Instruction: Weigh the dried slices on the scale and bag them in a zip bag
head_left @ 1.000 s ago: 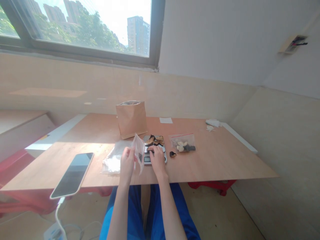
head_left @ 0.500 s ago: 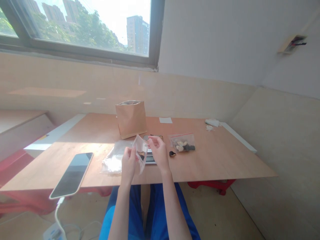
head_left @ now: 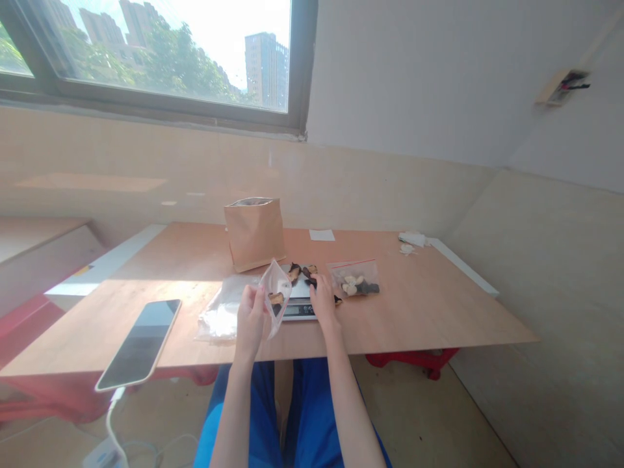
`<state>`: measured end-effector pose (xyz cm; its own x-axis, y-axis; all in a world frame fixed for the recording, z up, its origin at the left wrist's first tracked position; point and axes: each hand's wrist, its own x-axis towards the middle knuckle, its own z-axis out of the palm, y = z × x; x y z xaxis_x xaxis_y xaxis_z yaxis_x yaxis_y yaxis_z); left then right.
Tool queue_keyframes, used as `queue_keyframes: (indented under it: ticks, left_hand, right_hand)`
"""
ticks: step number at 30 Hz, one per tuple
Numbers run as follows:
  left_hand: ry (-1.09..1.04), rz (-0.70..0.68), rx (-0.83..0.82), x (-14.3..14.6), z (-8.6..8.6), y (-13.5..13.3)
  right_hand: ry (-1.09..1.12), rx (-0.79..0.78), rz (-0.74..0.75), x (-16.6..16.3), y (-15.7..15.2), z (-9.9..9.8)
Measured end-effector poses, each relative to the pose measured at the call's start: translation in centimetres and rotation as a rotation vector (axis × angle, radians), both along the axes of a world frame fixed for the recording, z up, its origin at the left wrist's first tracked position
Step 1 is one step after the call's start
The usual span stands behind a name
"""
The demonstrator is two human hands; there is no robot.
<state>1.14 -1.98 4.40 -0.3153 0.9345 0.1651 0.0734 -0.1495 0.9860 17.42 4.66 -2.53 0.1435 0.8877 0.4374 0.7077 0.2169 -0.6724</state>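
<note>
My left hand [head_left: 251, 312] pinches the edge of a clear plastic bag [head_left: 277, 281], whose mouth gapes toward the scale. Inside that bag lies a dark-and-tan dried slice [head_left: 276, 300]. A flat kitchen scale [head_left: 298, 311] stands just to the right, with several dried slices [head_left: 294, 273] on its plate, dark-edged like dried mushroom. My right hand [head_left: 323, 300] reaches over the scale's right side, its fingertips at a dark slice [head_left: 311, 281]; whether they grip it is hard to see. Another slice [head_left: 338, 300] lies on the table, partly hidden behind this hand.
A brown paper pouch [head_left: 254, 234] stands open behind the scale. Flat clear bags [head_left: 221, 311] lie to the left, near a phone [head_left: 140, 344] on a cable. On the right is a zip bag [head_left: 355, 278] with pale and dark pieces. White scraps [head_left: 413, 240] lie farther back.
My right hand has moved from the bag's mouth down to the slices on the scale's right side. The scale and its slices show more now. My left hand still holds the bag.
</note>
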Motion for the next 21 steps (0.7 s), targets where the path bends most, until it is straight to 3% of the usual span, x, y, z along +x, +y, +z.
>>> queue_keyframes:
  ticks: [5,14,17,21]
  left_hand:
    - [0.019,0.007,0.015,0.2,0.0,-0.1]
    - [0.103,0.077,0.014,0.1,-1.2,0.5]
    - [0.102,0.068,0.002,0.2,-1.2,0.5]
    - [0.108,0.068,0.001,0.4,-1.0,0.3]
  right_hand:
    - [0.042,-0.016,0.027,0.1,-1.1,1.7]
    - [0.618,0.024,0.377,-2.0,-5.3,10.4]
    - [0.684,-0.080,0.480,-2.8,-5.8,11.2]
    - [0.557,-0.238,0.503,-3.7,-5.8,10.0]
